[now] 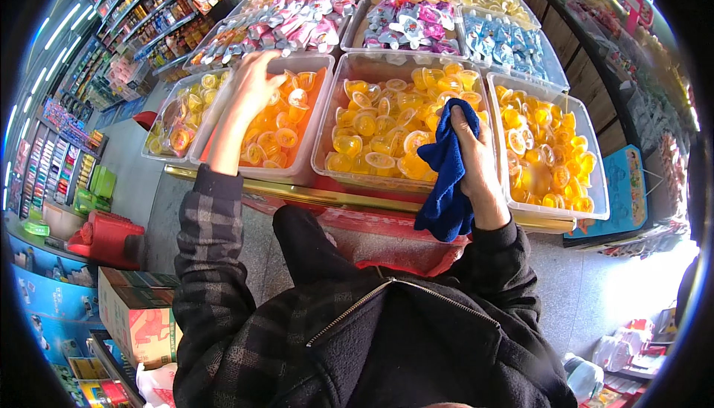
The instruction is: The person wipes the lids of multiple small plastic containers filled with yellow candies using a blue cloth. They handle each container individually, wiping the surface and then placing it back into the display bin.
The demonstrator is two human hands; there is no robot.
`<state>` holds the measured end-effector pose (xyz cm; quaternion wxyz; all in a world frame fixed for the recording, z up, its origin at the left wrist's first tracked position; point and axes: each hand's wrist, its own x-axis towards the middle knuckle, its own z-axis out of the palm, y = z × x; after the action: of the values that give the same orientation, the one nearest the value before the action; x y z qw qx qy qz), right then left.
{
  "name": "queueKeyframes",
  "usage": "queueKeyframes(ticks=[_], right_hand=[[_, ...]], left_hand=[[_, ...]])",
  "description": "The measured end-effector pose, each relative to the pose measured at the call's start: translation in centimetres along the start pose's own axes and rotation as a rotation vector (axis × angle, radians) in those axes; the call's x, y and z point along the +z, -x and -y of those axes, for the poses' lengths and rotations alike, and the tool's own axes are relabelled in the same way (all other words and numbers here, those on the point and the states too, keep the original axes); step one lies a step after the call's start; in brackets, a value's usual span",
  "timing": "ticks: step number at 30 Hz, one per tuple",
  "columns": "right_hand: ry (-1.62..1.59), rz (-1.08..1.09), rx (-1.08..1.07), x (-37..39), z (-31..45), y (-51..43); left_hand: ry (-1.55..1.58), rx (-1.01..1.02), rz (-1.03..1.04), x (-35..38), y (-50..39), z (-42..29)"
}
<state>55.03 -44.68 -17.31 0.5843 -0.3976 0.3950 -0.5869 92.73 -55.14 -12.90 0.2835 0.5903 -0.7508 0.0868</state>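
My right hand [476,154] grips a dark blue cloth [446,176], which hangs down over the front rim of the middle clear plastic bin [321,151]. Yellow jelly cups [362,123] fill that bin. Over the left side of the neighbouring bin [330,67], my left hand [251,87] reaches forward with thumb and fingers apart, and nothing shows in it. Orange jelly cups [285,137] lie beneath and beside it. Whether its fingertips touch the bin's back rim or the pouches behind, I cannot tell.
Another bin of jelly cups [599,185] stands at right, a smaller one [167,155] at left. Behind are silver and pink pouches [301,26], purple pouches [410,26] and blue pouches [502,40]. A gold edge strip [357,199] runs along the front. A cardboard box [136,313] sits lower left.
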Motion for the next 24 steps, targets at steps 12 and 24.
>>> queueKeyframes(ticks=[12, 24], right_hand=[[-0.027, 0.006, 0.000, 1.0, 0.3, 0.3], [0.002, -0.038, -0.013, 0.6, 0.6, 0.6]], left_hand=[[0.334, 0.230, 0.332, 19.5, -8.4, -15.5], [0.323, 0.638, -0.075, 20.6, -6.8, -17.8]])
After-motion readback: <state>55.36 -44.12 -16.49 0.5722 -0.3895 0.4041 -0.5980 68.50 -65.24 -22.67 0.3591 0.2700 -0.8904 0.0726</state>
